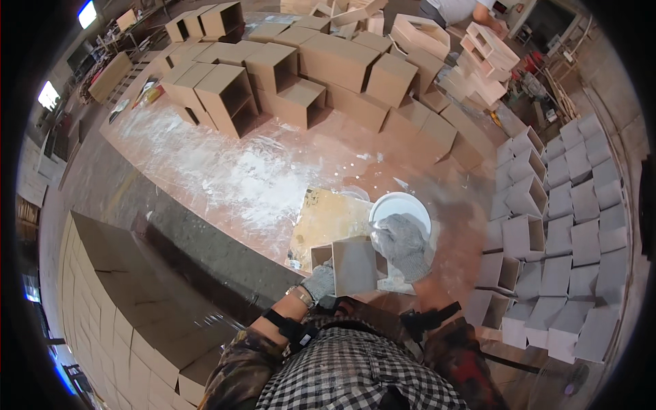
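Note:
A small open brown box (352, 265) rests at the near edge of the worktable (225, 178). My left hand (320, 281), in a grey glove, grips the box's lower left corner. In its own grey glove, my right hand (403, 244) lies over the box's right side, just in front of a round white bowl (400, 207). I cannot tell whether that hand holds anything. A yellowish flat board (326, 219) lies under and behind the box.
Many bare brown open boxes (273, 82) are stacked across the far table. Grey-coated boxes (553, 225) stand in rows on the floor at right. Another person (461, 8) works at the far end. White powder smears the tabletop. A tall brown stack (116, 294) stands at left.

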### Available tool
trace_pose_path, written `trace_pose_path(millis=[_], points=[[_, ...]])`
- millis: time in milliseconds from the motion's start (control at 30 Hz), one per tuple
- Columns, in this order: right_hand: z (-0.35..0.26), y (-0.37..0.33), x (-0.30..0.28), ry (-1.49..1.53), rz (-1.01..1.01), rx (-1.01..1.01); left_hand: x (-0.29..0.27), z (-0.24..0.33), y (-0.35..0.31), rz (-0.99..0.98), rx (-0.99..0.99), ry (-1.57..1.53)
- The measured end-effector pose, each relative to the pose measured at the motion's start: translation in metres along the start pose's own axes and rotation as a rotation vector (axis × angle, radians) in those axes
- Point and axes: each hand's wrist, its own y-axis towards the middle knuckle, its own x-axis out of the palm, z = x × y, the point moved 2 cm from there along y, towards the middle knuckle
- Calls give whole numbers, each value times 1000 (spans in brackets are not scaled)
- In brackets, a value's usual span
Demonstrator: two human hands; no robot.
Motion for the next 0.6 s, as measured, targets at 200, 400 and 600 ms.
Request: trace_pose_path(millis=[200,400,600], points=[[-21,-33,6,-22,46,-108,42,-36,12,123,162,132],[-59,-92,-35,170,-16,-167,16,-15,6,-30,37,201],[-27,-90,-36,76,37,-189,7,-6,6,-71,12,183]])
